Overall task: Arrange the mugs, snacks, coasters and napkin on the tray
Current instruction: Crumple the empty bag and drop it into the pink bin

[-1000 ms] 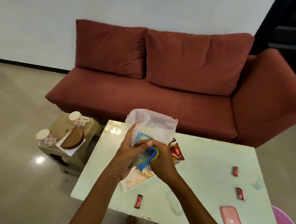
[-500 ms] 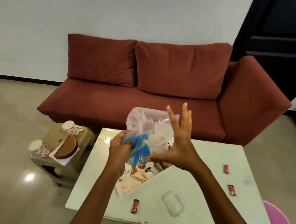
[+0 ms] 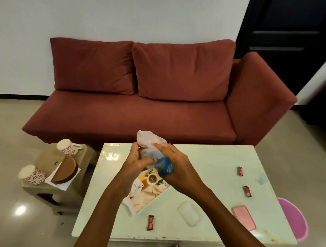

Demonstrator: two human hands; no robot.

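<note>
Over the pale green table (image 3: 212, 162), my left hand (image 3: 136, 164) grips the clear bag (image 3: 148, 141) while my right hand (image 3: 177, 172) pinches a blue snack packet (image 3: 164, 166) just above the printed tray (image 3: 146, 193) — unpacking, I judge — next, set it down there.

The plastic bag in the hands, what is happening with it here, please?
A person holds a clear plastic bag over the pale green table with both hands. The left hand grips the bag, and the right hand holds a blue packet at its opening. Below them lies a printed tray. Three small red sachets lie loose on the table. Two floral mugs and the brown coasters are on the side stool, not on the tray.
</note>
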